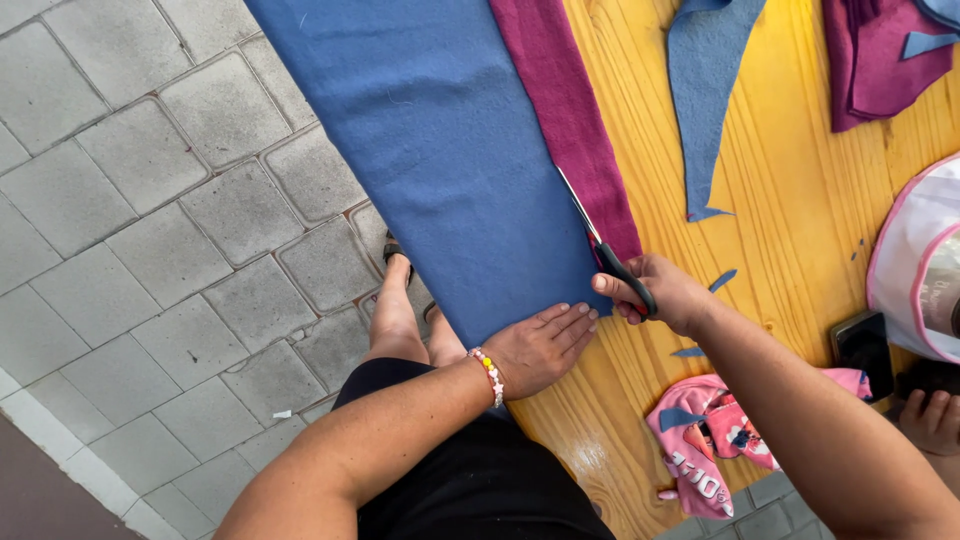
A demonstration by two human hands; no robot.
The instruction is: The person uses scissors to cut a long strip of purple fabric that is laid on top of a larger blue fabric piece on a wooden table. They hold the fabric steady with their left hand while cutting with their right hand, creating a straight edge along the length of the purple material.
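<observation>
While the left hand (pixel 540 345) lies open and flat on the blue felt (pixel 450 150), the right hand (pixel 660 292) grips black-handled scissors (pixel 605 250) at the felt's edge, beside magenta felt (pixel 570 110) on the bench (pixel 790 230)

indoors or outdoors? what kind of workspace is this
Likely an outdoor or patio craft spot: grey paving blocks underfoot, a varnished wooden table, and felt-like blue fabric being cut with scissors, scraps scattered about.
</observation>
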